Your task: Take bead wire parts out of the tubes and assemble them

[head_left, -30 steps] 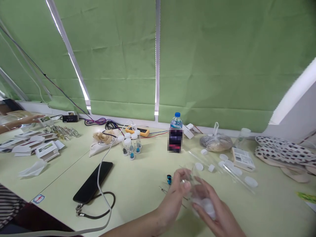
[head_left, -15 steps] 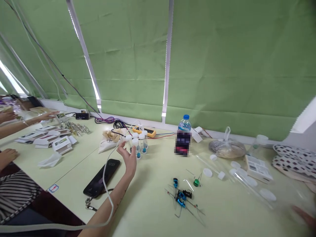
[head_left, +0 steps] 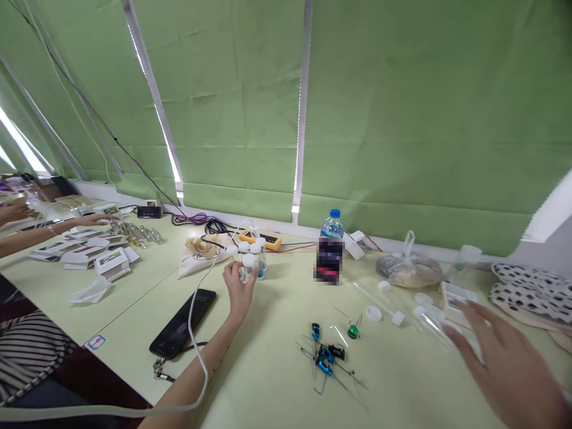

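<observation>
My left hand (head_left: 239,289) reaches forward and closes round one of the small clear vials with white caps (head_left: 248,265) that stand in a cluster behind the phone. My right hand (head_left: 504,357) hovers open, fingers spread, low at the right over clear plastic tubes (head_left: 429,322) and white caps (head_left: 373,313). Between the hands a heap of small parts (head_left: 328,354) in blue, black and green with thin wire legs lies on the pale green table (head_left: 268,369).
A black phone (head_left: 183,325) with a white cable lies at the left. A water bottle (head_left: 331,247), a knotted plastic bag (head_left: 409,268), a cloth pouch (head_left: 199,253) and an orange device (head_left: 261,238) stand further back. Another person's hands (head_left: 93,219) work over small boxes (head_left: 107,262) far left.
My left hand went from the centre to the vial cluster and closed on a vial. My right hand moved off to the right, then came back into view open.
</observation>
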A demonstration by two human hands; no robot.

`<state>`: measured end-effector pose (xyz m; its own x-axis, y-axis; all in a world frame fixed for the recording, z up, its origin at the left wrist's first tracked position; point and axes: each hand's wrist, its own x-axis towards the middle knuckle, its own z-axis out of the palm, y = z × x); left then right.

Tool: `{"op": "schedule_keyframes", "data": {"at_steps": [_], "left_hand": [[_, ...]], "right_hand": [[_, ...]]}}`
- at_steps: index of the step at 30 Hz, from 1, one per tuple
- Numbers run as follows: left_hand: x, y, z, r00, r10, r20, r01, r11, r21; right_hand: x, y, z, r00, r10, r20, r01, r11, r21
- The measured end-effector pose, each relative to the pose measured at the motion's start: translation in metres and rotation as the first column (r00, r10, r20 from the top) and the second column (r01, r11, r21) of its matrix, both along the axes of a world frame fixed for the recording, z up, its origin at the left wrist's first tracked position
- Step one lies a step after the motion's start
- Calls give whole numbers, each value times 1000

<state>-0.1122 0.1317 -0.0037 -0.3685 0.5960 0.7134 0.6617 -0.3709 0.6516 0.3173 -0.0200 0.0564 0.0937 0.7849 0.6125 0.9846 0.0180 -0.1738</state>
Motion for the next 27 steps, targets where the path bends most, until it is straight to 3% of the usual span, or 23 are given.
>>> {"op": "schedule_keyframes", "data": {"at_steps": [3, 5, 8, 10, 12, 14, 15, 16, 18, 20, 23, 27], "left_hand": [[21, -30, 9, 967, -184, -178, 203, 975, 93], [43, -58, 14, 889, -328, -318, 376, 921, 102], [76, -102, 23, 742, -489, -458, 562, 826, 29], [89, -124, 30, 591, -685, -426, 636, 720, -276], [93, -132, 36, 559, -742, -371, 644, 670, -369], [85, -125, 40, 579, -755, -307, 641, 654, -401], [78, -116, 42, 600, -751, -275, 633, 656, -411], [68, -104, 43, 676, -701, -226, 590, 699, -403], [47, -73, 44, 839, -522, -151, 442, 818, -368], [26, -41, 45, 940, -324, -111, 274, 907, -321], [7, -3, 48, 991, -83, -101, 57, 968, -245], [3, 24, 50, 988, 49, -143, -75, 981, -178]], "right_hand": [[-68, -6, 14, 979, 204, 4, -203, 977, -72], [-115, -16, 23, 918, 391, -69, -397, 905, -154], [-167, -22, 30, 846, 533, -7, -531, 841, -107], [-181, -19, 28, 852, 518, 79, -519, 855, -9], [-178, -15, 25, 856, 492, 160, -508, 858, 81], [-162, -13, 26, 864, 473, 171, -498, 854, 152], [-151, -13, 30, 880, 456, 134, -474, 857, 201], [-140, -13, 34, 900, 430, 73, -435, 873, 221], [-121, -15, 46, 930, 366, -32, -350, 910, 223], [-111, -16, 58, 930, 334, -153, -301, 931, 206], [-115, -19, 65, 912, 371, -177, -337, 921, 197], [-128, -27, 63, 871, 484, -82, -461, 864, 203]]}}
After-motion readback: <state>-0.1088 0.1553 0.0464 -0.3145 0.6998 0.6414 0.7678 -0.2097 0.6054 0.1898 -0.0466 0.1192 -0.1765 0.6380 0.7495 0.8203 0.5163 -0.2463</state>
